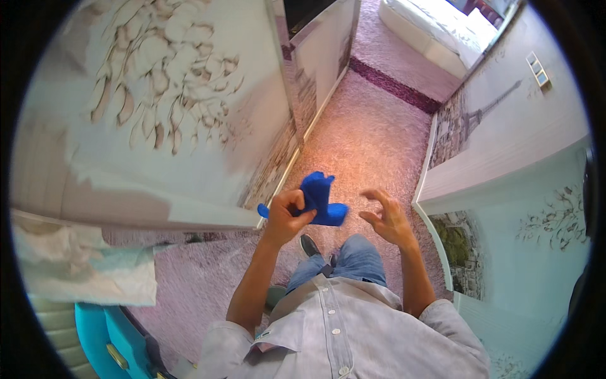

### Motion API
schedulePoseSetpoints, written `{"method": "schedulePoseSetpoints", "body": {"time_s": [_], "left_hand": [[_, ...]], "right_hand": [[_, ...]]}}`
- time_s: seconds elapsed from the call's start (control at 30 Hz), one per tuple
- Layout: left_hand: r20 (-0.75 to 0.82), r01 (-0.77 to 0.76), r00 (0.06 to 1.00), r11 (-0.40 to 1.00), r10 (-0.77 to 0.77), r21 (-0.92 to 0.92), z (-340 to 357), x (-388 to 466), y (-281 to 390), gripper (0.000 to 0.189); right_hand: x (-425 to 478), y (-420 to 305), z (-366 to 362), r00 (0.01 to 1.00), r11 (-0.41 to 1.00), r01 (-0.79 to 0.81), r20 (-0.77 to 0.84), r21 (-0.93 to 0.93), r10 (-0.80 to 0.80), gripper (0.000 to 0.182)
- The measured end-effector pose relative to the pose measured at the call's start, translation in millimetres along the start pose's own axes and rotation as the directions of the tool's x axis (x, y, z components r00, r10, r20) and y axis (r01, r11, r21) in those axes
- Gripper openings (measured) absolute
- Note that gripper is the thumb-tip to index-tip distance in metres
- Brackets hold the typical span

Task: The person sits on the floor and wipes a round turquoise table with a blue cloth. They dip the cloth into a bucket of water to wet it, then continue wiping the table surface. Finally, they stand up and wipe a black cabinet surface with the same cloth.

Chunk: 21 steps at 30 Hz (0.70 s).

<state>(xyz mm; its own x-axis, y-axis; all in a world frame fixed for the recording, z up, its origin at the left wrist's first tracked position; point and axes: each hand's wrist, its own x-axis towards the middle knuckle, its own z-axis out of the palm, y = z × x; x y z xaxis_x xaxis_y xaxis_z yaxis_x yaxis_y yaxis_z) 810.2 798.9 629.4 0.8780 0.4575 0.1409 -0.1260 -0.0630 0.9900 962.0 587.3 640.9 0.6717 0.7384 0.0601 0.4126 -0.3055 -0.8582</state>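
Observation:
My left hand (288,215) pinches a bright blue cloth (318,196) between thumb and fingers in front of my waist. Folds of the cloth stick up above the hand and out to the right, and a small blue end shows left of the knuckles. To the right, apart from the cloth, my right hand (388,215) hangs in the air with thumb and fingers spread and nothing between them. Beneath both hands lies a pink-purple carpet (367,147).
Walls with printed flowers (161,76) and an Eiffel Tower picture (490,106) flank a narrow passage. A switch plate (538,70) is on the right wall. Beyond a dark purple carpet strip (393,85) stands a bed (421,35). A turquoise object (111,338) is at lower left.

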Motion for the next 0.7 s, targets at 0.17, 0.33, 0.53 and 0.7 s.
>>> {"method": "schedulePoseSetpoints", "body": {"time_s": [0.17, 0.33, 0.53, 0.7], "left_hand": [[0.163, -0.05, 0.986, 0.988, 0.026, 0.143, 10.5, 45.7, -5.8, 0.031], [0.21, 0.086, 0.969, 0.973, -0.132, 0.216, 8.5, 89.3, -16.8, 0.024], [0.075, 0.285, 0.954, 0.955, -0.29, 0.078, 34.4, 144.0, -56.4, 0.03], [0.279, 0.124, 0.946, 0.979, -0.166, 0.164, 62.4, 198.2, -90.5, 0.033]], "right_hand": [[66.8, -14.7, 16.3, 0.999, 0.85, 0.028, 0.014, 0.526, -0.042, 0.036], [116.7, 31.7, 10.7, 0.897, 0.824, -0.333, 0.422, 0.458, 0.128, 0.026], [169.8, 54.2, -11.5, 0.988, 0.804, -0.144, 0.13, 0.576, 0.084, 0.014], [230.6, 43.1, -78.8, 0.98, 0.914, 0.137, 0.08, 0.381, -0.18, 0.012]]}}
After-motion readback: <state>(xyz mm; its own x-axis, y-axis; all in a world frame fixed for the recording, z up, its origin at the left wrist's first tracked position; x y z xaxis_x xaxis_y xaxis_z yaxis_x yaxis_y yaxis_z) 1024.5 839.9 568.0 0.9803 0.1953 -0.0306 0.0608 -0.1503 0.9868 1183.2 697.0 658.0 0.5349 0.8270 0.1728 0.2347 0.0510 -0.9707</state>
